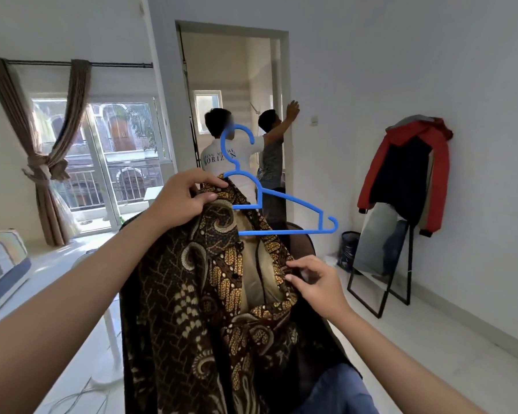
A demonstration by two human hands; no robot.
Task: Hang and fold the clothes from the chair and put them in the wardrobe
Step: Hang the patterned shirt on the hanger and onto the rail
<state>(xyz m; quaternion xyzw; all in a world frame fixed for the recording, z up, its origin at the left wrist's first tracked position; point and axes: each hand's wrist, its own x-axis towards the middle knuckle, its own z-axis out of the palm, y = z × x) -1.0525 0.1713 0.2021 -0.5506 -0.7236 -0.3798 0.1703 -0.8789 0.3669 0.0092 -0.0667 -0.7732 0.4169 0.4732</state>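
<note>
Batik shirt [216, 294] at frame centre: our left hand [180, 201] pinches collar and blue hanger [281, 204], right hand [314, 282] pinches the placket; right shoulder unhung, wardrobe unseen.

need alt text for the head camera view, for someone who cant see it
Two bare hands fit a brown batik shirt onto a blue plastic hanger: the left hand pinches collar and hanger together, the right hand grips the shirt's open front edge. Behind, two people stand in a doorway.
</note>
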